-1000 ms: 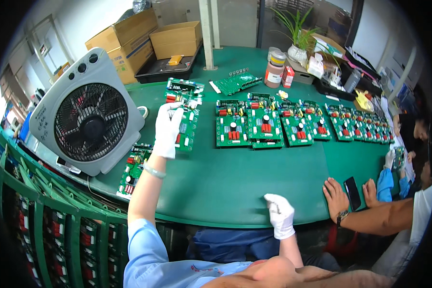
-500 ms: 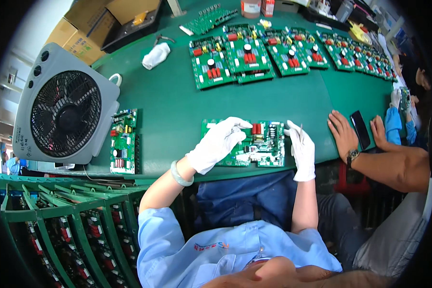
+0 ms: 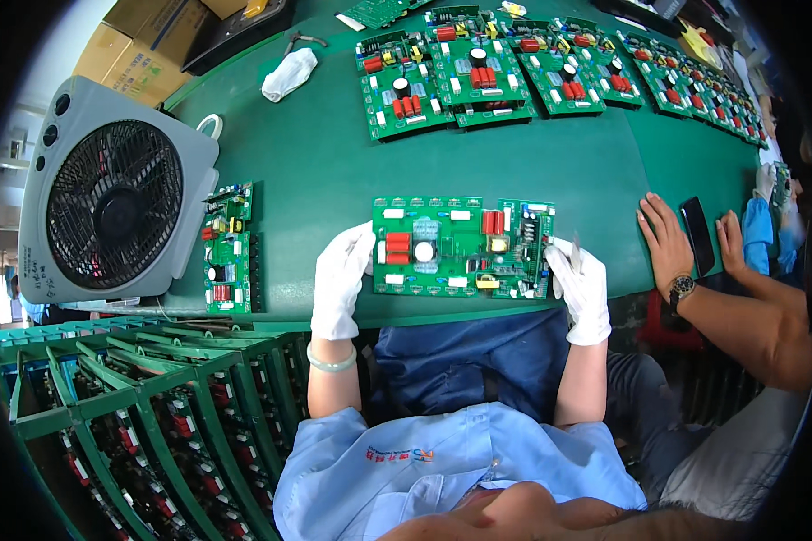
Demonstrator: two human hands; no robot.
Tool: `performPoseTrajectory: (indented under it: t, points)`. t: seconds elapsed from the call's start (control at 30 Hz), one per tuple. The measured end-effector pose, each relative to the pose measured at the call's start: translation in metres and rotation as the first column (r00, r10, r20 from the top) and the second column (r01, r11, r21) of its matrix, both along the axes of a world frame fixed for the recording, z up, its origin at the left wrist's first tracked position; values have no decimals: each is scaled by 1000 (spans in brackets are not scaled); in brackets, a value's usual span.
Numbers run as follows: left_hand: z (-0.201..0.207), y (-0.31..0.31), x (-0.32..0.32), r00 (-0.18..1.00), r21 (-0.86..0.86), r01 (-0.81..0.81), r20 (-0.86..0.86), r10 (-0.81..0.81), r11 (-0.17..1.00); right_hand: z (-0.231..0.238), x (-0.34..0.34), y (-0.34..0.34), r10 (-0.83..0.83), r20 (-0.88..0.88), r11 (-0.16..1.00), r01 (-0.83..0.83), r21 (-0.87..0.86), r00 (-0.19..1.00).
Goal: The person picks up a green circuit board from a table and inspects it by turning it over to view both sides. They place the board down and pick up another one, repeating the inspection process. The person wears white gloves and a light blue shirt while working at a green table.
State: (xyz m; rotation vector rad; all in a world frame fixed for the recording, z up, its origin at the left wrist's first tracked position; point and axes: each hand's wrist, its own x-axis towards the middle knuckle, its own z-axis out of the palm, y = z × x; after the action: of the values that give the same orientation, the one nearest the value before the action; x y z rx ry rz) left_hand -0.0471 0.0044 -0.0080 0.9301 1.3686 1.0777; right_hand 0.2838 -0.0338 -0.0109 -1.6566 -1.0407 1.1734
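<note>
Landmark: green circuit board [image 3: 462, 246], lying flat on the green table [image 3: 316, 171] at its near edge, straight ahead of the torso.

Far left of board: grey box fan [image 3: 117, 194], standing tilted at the table edge. Between fan and board: smaller circuit board [image 3: 228, 248], well apart from the big one. Below-left of board: green rack [image 3: 153, 424] loaded with more boards.

Left hand [image 3: 341, 281], white glove: fingers together, clamped on board's left edge. Right hand [image 3: 579, 287], white glove: fingers curled on board's right edge; a thin tool seems pinched there, cannot tell for sure.

Beyond board: row of boards [image 3: 550, 68] along the far side, and a loose white glove [image 3: 289, 74].

Right of board: co-worker's bare hand [image 3: 666, 242] beside a dark phone [image 3: 696, 233].

Risks, judged:
- Board sits near table edge; uneven lift could tip it off.
- Gloved edge grip likely slick; may slip.
- Tool tip near components; could scratch or bend parts.
- Co-worker's hand close; possible bump.
</note>
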Motion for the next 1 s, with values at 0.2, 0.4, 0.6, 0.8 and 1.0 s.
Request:
performPoseTrajectory:
  t: [0.2, 0.4, 0.6, 0.8, 1.0]
  points:
    - [-16, -30, 9, 971, 145, -134, 219, 101, 980, -4, 3, 0, -10, -131, 996, 21, 84, 991]
    - [-34, -33, 1, 964, 145, -124, 254, 84, 982, -11, 5, -2, -20, -95, 997, 27, 73, 995]
    - [-36, -34, 3, 958, 135, -156, 261, 117, 978, -13, 4, -4, -44, -78, 995, 51, 88, 996]
    - [-32, -30, 10, 978, 147, -197, 101, 183, 969, -8, 6, -4, -40, -149, 996, 52, 77, 988]
    - [-36, -30, 6, 986, 151, -157, 74, 147, 976, -11, 10, -8, -37, -193, 994, 56, 92, 980]
